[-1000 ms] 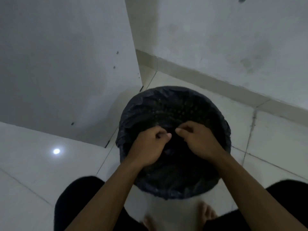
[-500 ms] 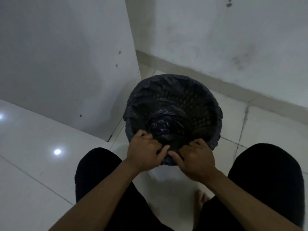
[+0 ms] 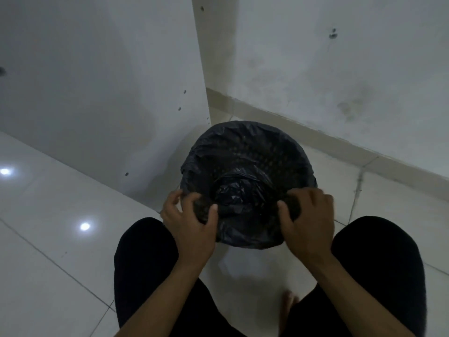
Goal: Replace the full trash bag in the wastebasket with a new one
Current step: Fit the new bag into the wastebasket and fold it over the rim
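Note:
A round perforated wastebasket (image 3: 257, 152) stands on the tiled floor in a corner, lined with a black trash bag (image 3: 233, 193) whose edge is folded over the rim. The bag's loose plastic bunches in the middle of the basket. My left hand (image 3: 192, 220) grips the near left part of the rim with the bag's edge under its fingers. My right hand (image 3: 306, 215) grips the near right part of the rim the same way. The basket's lower body is hidden by the bag and my hands.
A white panel (image 3: 97, 93) stands to the left of the basket and a stained white wall (image 3: 340, 69) with a skirting board runs behind it. My knees in black trousers (image 3: 145, 251) flank the basket. Glossy white floor tiles (image 3: 48, 239) spread to the left.
My hands moved from the middle of the bag to its near edge, then spread apart along the rim to the left and right. The view pulled back and up.

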